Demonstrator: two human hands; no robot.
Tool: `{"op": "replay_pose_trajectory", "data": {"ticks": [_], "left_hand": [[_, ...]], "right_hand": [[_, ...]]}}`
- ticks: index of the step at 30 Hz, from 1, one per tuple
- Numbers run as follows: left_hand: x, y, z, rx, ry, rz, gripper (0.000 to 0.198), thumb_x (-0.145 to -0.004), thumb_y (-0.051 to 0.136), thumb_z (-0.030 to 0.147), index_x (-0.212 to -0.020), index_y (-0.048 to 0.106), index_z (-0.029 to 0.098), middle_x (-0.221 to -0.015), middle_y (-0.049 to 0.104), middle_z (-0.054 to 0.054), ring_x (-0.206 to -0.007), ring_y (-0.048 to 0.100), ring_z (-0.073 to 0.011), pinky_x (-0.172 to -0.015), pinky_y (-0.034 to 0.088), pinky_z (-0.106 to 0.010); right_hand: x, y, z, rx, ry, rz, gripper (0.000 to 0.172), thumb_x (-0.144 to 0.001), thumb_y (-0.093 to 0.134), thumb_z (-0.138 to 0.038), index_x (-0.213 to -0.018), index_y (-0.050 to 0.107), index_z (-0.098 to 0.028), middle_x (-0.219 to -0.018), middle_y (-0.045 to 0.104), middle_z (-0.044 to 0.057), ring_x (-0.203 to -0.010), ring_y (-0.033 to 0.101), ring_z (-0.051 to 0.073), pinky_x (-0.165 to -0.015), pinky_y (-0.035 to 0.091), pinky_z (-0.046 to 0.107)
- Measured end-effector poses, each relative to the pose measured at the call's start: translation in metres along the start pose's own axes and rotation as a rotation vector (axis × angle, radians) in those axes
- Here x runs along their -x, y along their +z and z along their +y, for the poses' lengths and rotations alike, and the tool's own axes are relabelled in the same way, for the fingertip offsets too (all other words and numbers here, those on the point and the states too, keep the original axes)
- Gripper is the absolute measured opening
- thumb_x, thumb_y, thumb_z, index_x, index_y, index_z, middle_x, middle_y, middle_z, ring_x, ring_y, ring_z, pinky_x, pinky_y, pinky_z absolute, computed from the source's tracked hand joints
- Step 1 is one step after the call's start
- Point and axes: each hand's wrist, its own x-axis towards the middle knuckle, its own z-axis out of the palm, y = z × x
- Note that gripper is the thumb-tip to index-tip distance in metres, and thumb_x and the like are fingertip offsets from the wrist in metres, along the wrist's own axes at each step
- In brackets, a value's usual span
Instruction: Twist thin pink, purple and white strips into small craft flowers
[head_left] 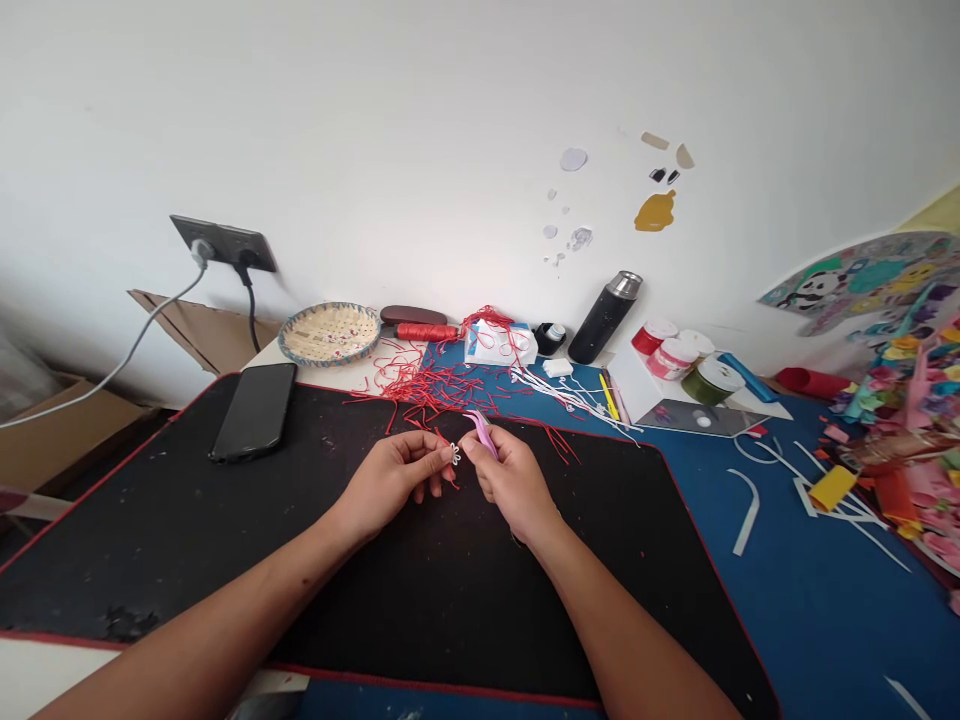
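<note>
From where I'm standing it looks like fiddly close-up work: the L hand (394, 475) has a tiny white looped piece (455, 455) pinched btwn thumb & fingertips, w/ a bit of red cord (454, 485) poking out by the same fingers. R hand (517, 480) is curled round a purple tool (482, 433), prob tweezers, thumb pressed along it. So neither hand is free rn. Step in hand, I'd guess, is adjusting the loops or the cord at that piece; whatever comes next calls for a steady L pinch & small, exact moves from the R, w/o squashing the loops.

As for position: white piece sits right at the L thumb tip, on the side facing the R hand, w/ the R thumb just beside it. Can't tell from here if R thumb or tool actually touches it. Tool's visible end points up & away, twd the wall. Both hands are over the black mat (450, 600), nr its far edge; loose red cord bits (435, 390) lie just beyond, white cords (577, 390) off to the R
</note>
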Motion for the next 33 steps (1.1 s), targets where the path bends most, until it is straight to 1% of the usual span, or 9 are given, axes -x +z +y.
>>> {"op": "replay_pose_trajectory", "data": {"ticks": [3,10,18,23,28,33], "left_hand": [[-0.0001,0.0005,0.0007,-0.016,-0.001,0.0,0.041,-0.079,0.079,0.056,-0.077,0.067,0.017,-0.071,0.071,-0.002,-0.055,0.056,-0.0129,-0.047,0.038,-0.023],[0.0011,0.0023,0.0013,-0.012,0.006,-0.002,0.04,-0.079,0.078,0.056,-0.077,0.067,0.018,-0.07,0.071,-0.002,-0.055,0.057,-0.0128,-0.047,0.038,-0.022],[-0.0004,0.0021,0.0008,0.038,-0.007,0.003,0.04,-0.077,0.08,0.055,-0.075,0.067,0.017,-0.069,0.069,-0.002,-0.054,0.055,-0.0125,-0.046,0.037,-0.023],[-0.0005,0.0005,0.0018,0.04,-0.007,-0.004,0.041,-0.077,0.08,0.056,-0.074,0.067,0.017,-0.068,0.069,-0.002,-0.053,0.055,-0.0116,-0.046,0.037,-0.022],[0.0002,0.0011,0.0016,0.035,-0.019,-0.009,0.041,-0.077,0.08,0.056,-0.073,0.067,0.017,-0.068,0.069,-0.002,-0.053,0.054,-0.0121,-0.046,0.036,-0.022],[-0.0001,0.0016,-0.0011,0.115,-0.032,-0.018,0.038,-0.077,0.082,0.052,-0.072,0.068,0.017,-0.068,0.069,-0.002,-0.053,0.055,-0.0113,-0.045,0.035,-0.022]], "right_hand": [[0.0,0.0004,-0.0006,0.012,-0.01,0.028,0.037,-0.087,0.069,-0.058,-0.089,0.062,-0.022,-0.056,0.037,-0.009,-0.046,0.028,0.009,-0.045,0.022,0.024],[-0.0004,0.0025,0.0006,0.012,0.005,0.01,0.036,-0.087,0.069,-0.056,-0.088,0.062,-0.021,-0.056,0.039,-0.008,-0.045,0.027,0.009,-0.044,0.021,0.023],[0.0005,0.0039,-0.0028,-0.013,0.012,0.004,0.036,-0.086,0.07,-0.055,-0.088,0.06,-0.021,-0.056,0.037,-0.01,-0.044,0.025,0.008,-0.042,0.02,0.022],[0.0014,0.0042,-0.0052,-0.06,-0.002,0.001,0.034,-0.089,0.068,-0.054,-0.09,0.061,-0.021,-0.055,0.033,-0.01,-0.043,0.023,0.007,-0.041,0.018,0.022],[0.0009,0.0029,-0.0033,-0.017,-0.009,0.005,0.037,-0.087,0.07,-0.057,-0.091,0.063,-0.021,-0.057,0.038,-0.009,-0.044,0.026,0.008,-0.042,0.021,0.022],[0.0003,0.0017,-0.0017,0.014,-0.011,-0.005,0.036,-0.087,0.07,-0.057,-0.09,0.062,-0.022,-0.058,0.039,-0.008,-0.045,0.027,0.009,-0.043,0.021,0.023]]}}
